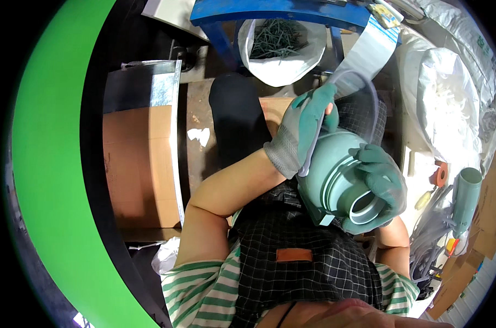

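The pale green pipe fitting [341, 175] is smooth, matt plastic inside a thin, glossy clear plastic bag [363, 93]. Both knitted gloves [302, 128] look rubber-coated. The cardboard [138, 164] is matt brown, edged by shiny sheet metal [166, 82].

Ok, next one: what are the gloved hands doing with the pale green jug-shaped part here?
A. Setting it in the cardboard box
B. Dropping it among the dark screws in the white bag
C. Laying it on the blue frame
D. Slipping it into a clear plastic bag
D: the left hand pulls the edge of the clear plastic bag while the right hand holds the pale green jug-shaped part at its mouth, inside the film.
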A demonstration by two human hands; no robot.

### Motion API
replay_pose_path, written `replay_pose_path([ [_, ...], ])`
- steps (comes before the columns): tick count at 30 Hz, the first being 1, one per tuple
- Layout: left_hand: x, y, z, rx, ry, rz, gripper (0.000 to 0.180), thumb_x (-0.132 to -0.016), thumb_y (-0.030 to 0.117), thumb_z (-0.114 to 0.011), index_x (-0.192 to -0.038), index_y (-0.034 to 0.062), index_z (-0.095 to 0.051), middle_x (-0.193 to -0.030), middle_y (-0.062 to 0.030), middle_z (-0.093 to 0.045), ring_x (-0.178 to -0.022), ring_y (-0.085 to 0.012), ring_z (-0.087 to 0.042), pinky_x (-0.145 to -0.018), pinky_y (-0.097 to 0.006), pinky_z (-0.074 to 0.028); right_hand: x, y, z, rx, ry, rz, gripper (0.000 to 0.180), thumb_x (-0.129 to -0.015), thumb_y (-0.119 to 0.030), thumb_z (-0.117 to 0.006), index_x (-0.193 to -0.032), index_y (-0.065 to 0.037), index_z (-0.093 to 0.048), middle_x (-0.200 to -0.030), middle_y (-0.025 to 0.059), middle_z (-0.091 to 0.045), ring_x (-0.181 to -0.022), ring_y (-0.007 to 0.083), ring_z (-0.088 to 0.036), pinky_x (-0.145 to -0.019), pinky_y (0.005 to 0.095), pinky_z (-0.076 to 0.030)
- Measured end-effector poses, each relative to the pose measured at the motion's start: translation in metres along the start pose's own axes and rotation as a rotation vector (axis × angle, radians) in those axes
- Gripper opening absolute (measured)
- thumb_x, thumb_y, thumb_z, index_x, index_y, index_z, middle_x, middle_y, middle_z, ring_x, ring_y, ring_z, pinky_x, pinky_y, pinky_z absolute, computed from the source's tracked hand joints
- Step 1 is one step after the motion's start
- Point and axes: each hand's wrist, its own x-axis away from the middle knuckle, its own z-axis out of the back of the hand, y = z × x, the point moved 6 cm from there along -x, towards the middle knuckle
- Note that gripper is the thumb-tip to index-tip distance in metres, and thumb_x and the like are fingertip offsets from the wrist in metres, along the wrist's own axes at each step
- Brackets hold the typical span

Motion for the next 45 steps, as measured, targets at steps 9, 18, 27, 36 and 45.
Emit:
replay_pose_path([
  [9, 0.107, 0.053, -0.075, -0.611, -0.716, -1.422, 0.023, -0.088, 0.022, -0.072, -0.076, 0.0111, -0.057, -0.085, -0.0040, -0.062, -0.073, -0.0236, -0.061, -0.063, -0.041, -0.045, -0.011, -0.014, -0.009, -0.113, -0.035, 0.074, 0.052, -0.083, -0.027, -0.086, -0.124, -0.005, -0.064, -0.116, 0.0142, -0.067, -0.113, 0.0318, -0.067, -0.099, 0.0472, -0.054],
  [18, 0.033, 0.039, 0.031, 0.252, -0.287, -0.350, 0.047, -0.107, 0.044, -0.057, -0.073, 0.0173, -0.039, -0.055, 0.0078, -0.028, -0.051, -0.0109, -0.030, -0.053, -0.030, -0.030, -0.044, -0.004, -0.011, -0.528, 0.322, -0.264, 0.063, -0.094, -0.023, -0.076, -0.148, -0.006, -0.048, -0.126, 0.0109, -0.060, -0.107, 0.0201, -0.060, -0.093, 0.0361, -0.051],
  [27, 0.082, 0.041, 0.043, -1.072, 0.478, -0.775, 0.038, -0.101, 0.017, -0.065, -0.134, -0.0015, -0.059, -0.127, -0.0181, -0.065, -0.124, -0.0352, -0.062, -0.105, -0.043, -0.053, -0.046, 0.074, -0.043, -1.377, 0.313, -0.299, 0.091, -0.083, -0.002, -0.062, -0.166, -0.002, -0.024, -0.075, 0.0046, -0.055, -0.057, 0.0108, -0.050, -0.057, 0.0212, -0.043],
  [36, 0.124, 0.014, -0.021, -1.143, -0.273, -0.747, 0.111, -0.064, 0.036, -0.099, -0.157, 0.0227, -0.039, -0.142, -0.0068, -0.057, -0.130, -0.0339, -0.060, -0.110, -0.052, -0.051, -0.047, 0.092, -0.045, -1.362, 0.289, -0.489, 0.062, -0.095, -0.002, -0.053, -0.156, 0.000, -0.044, -0.072, 0.0025, -0.055, -0.058, 0.0116, -0.049, -0.053, 0.0224, -0.043],
  [45, 0.129, 0.017, -0.026, -1.337, -0.418, -1.104, 0.106, -0.073, 0.044, -0.089, -0.158, 0.0146, -0.035, -0.144, -0.0163, -0.056, -0.130, -0.0376, -0.060, -0.110, -0.055, -0.051, -0.059, 0.080, -0.042, -1.074, 0.313, -0.640, 0.054, -0.096, -0.005, -0.048, -0.149, 0.004, -0.047, -0.075, 0.0027, -0.053, -0.059, 0.0109, -0.048, -0.055, 0.0226, -0.042],
])
